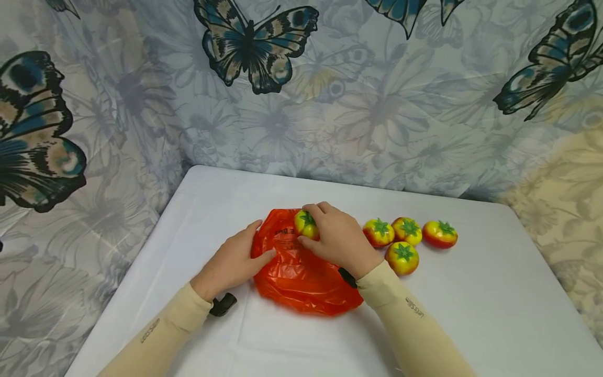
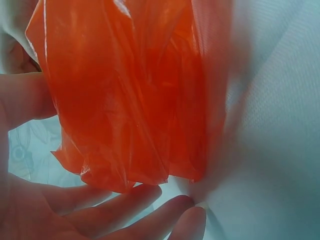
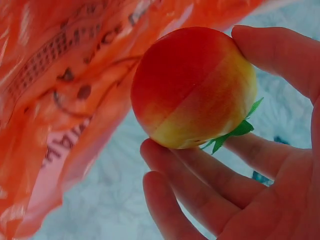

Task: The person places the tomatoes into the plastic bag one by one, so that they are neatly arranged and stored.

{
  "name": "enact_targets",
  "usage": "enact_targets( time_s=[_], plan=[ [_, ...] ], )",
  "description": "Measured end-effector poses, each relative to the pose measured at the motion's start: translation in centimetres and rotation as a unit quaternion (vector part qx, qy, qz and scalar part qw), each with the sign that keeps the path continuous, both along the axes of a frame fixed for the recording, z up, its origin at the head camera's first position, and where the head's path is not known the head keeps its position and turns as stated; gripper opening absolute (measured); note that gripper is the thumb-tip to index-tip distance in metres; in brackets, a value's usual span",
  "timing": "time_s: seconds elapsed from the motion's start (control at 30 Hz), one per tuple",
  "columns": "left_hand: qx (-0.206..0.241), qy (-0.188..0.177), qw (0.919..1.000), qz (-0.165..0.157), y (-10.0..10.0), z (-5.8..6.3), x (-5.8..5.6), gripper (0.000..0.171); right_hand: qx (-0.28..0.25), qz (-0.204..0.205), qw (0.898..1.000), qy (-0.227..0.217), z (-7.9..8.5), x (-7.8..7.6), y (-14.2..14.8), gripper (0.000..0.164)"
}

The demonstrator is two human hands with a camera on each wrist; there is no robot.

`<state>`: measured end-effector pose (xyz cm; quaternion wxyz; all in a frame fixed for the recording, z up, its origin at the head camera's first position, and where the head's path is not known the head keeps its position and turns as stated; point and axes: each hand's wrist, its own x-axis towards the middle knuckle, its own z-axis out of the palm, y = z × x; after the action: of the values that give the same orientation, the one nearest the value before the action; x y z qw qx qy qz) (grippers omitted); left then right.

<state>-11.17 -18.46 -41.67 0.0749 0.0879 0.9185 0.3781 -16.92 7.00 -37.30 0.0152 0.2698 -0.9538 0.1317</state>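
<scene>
An orange-red plastic bag (image 1: 301, 275) with dark print lies crumpled on the table. My left hand (image 1: 237, 256) is at its left side, fingers fairly straight along the bag's edge and thumb over its upper face. In the left wrist view, fingertips (image 2: 145, 192) reach right at the edge of the bag (image 2: 125, 95). Over the bag's far part, my right hand (image 1: 336, 235) pinches a red-and-yellow toy tomato (image 1: 305, 225) with a green leafy top. Seen from the right wrist, this tomato (image 3: 192, 90) sits between thumb and fingertips, with the printed bag (image 3: 65, 90) beside it.
Right of the bag, several similar tomatoes rest on the white table (image 1: 471, 309): one at the left (image 1: 378, 233), one behind (image 1: 407, 231), one nearer (image 1: 402, 258) and one farther right (image 1: 440, 234). A butterfly-patterned cloth (image 1: 377, 115) stands behind the table.
</scene>
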Motion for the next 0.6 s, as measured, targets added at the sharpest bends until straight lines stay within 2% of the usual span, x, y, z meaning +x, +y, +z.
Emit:
enact_targets(
  time_s=[0.4,0.6],
  plan=[
    [-0.018,0.006,0.9998,0.005,0.3,0.0,-0.1,0.086,0.024,0.027,0.999,-0.026,-1.5,-0.6,-2.7,0.069],
    [-0.020,0.001,0.9998,0.007,0.2,-0.2,-0.2,0.085,0.031,0.018,0.998,-0.042,-2.0,-0.8,-3.3,0.069]
  ],
)
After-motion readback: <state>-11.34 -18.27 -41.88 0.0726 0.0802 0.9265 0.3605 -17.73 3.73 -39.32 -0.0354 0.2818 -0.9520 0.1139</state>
